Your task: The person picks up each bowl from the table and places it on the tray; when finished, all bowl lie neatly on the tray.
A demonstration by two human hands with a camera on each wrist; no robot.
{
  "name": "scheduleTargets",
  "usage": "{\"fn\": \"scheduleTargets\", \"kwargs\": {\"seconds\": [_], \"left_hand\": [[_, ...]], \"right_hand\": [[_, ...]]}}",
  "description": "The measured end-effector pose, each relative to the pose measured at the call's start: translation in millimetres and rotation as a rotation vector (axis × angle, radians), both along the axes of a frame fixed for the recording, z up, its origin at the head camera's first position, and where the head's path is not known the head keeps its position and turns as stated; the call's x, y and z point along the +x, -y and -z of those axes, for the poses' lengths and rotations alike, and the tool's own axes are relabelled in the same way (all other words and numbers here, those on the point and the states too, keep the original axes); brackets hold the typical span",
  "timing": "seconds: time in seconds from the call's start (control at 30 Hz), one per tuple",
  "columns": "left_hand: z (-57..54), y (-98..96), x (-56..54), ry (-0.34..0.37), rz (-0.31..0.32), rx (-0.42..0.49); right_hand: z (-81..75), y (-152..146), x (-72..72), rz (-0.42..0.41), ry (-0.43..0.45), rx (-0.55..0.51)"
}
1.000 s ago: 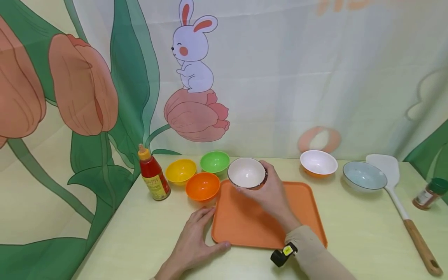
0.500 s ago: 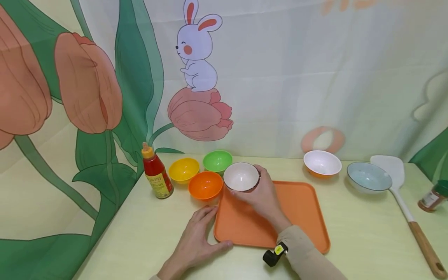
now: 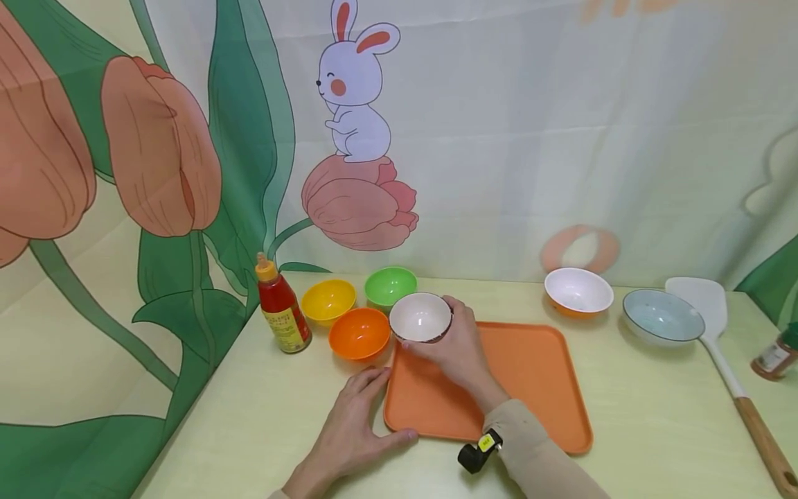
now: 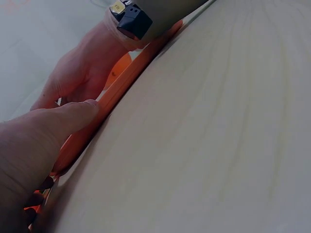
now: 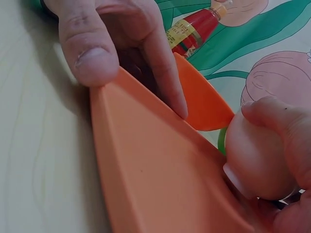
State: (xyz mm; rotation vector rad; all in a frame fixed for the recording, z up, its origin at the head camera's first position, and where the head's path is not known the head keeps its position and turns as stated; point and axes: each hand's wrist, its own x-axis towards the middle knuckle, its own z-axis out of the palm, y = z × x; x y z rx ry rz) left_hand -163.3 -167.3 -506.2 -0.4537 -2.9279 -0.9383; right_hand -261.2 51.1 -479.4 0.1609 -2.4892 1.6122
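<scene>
Right hand [image 3: 458,355], fingers clamping the white-lined bowl [image 3: 420,317], is apparently positioning it — level release likely needed — left hand [image 3: 354,426], fingers apart, touching the orange tray [image 3: 533,384].

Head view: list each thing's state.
Red squeeze bottle: upright
Round yellow bowl: upright
Round green bowl: upright
Round orange bowl: upright
Dark-rimmed white bowl: in the right hand's grip
Rectangular orange tray: face up
White-and-orange bowl: upright
Pale blue bowl: upright
White wooden-handled spatula: lying down
Jar with green lid: closed

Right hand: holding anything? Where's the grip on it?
Yes: the right hand holds the white-lined bowl by its outer wall, on the right side in the head view.
</scene>
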Motion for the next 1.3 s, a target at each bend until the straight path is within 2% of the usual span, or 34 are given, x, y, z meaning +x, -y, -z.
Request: {"fn": "scheduleTargets", "kwargs": {"seconds": [0.5,0.77,1.3], "left_hand": [[-1.8,-1.1,-0.1,0.008,-0.011,-0.016],[-2.6,-2.4,-1.1,0.028,-0.014,-0.028],[-0.6,-3.0,-1.5,0.020,0.001,-0.019]], "right_hand": [[-0.6,3.0,1.3,0.028,0.047,0.028],[1.1,2.3,0.8,0.000,0.032,0.044],[-2.1,-4.2,3.9,-0.020,0.036,0.120]]}}
